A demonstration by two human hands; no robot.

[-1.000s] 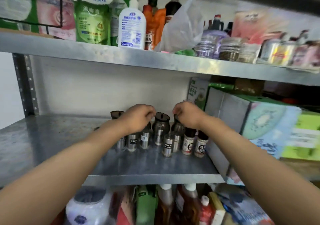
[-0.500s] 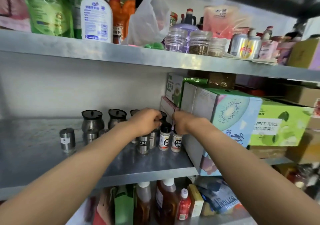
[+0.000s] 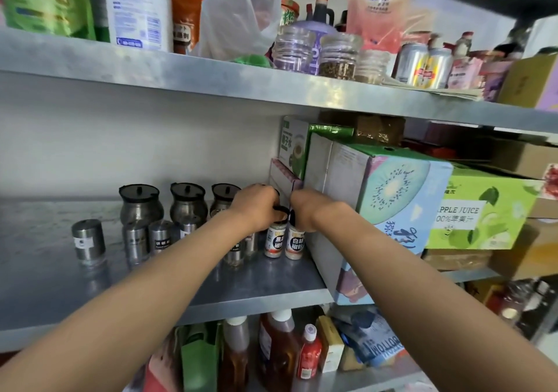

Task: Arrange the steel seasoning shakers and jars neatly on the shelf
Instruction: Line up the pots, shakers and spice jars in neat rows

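Both hands are working at the right end of the grey metal shelf [image 3: 90,295], hard against the kiwi-printed cardboard carton [image 3: 389,198]. The left hand [image 3: 256,207] is curling down over the black cap of the small white-labelled pepper bottle [image 3: 275,239], apparently gripping it. The right hand [image 3: 305,207] is closing over the cap of its twin, the second white-labelled bottle [image 3: 294,242], which is standing just beside the first and close against the carton; the fingers are hidden, so how firm either grip is cannot be told.

The risk is coming from the forearms. The left one is lying across the row of small cylindrical steel shakers [image 3: 160,237], and a careless drag could be knocking several over, or pushing one toward the shelf's front edge. Behind them the round-bellied steel jars with black lids [image 3: 140,204] are standing in a line near the wall, and a lone steel shaker [image 3: 88,240] is sitting well apart to the left. A sideways nudge against the carton could also be tipping the narrow bottles.

The twin bottles are carrying Chinese characters, the right one reading 白胡椒粉. The green carton [image 3: 483,213] is showing "APPLE JUICE". A blue pack [image 3: 377,346] below is showing "BOTTOM" upside down.
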